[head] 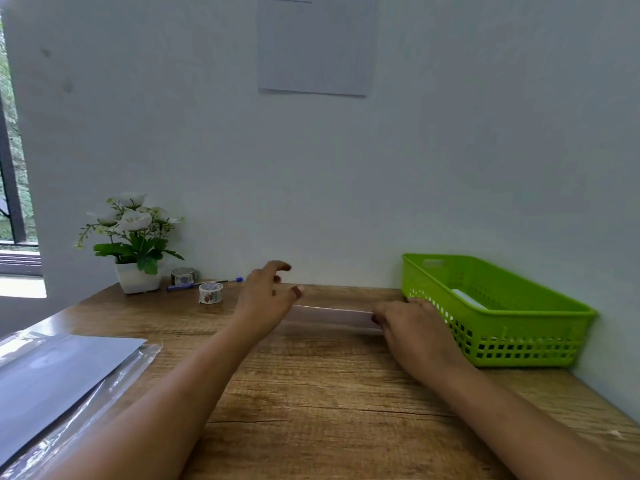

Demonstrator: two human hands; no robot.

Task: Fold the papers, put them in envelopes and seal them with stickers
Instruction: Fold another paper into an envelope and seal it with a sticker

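A pale pink piece [332, 315], either an envelope or a folded paper (I cannot tell which), lies flat and lengthwise across the middle of the frame, on the far part of the wooden table [311, 393]. It spans the gap between the two hands.

The right hand [412, 323] is at its right end, knuckles up. Its fingers are curled over that end and its thumb is against the near edge, so it holds the piece there.

The left hand [266, 296] is at the other end, raised a little. Its fingers are loosely curled and spread, the forefinger is lifted, and it grips nothing. Its thumb points toward the piece's left end. That end is hidden behind the hand, so contact cannot be judged.

Just right of the right hand a green basket [519, 344] stands against the wall, with a white flat item [469, 299] inside it.

In the lower left of the frame lie grey sheets [52, 368] on a clear plastic sleeve [104, 403], well apart from both hands.

Left of centre, along the wall, stand a white pot of white flowers [136, 277], two sticker rolls [210, 292] and a blue pen [204, 284]. These are near the left hand but not touching it.

A paper sheet [315, 46] hangs on the wall at the top centre of the frame.
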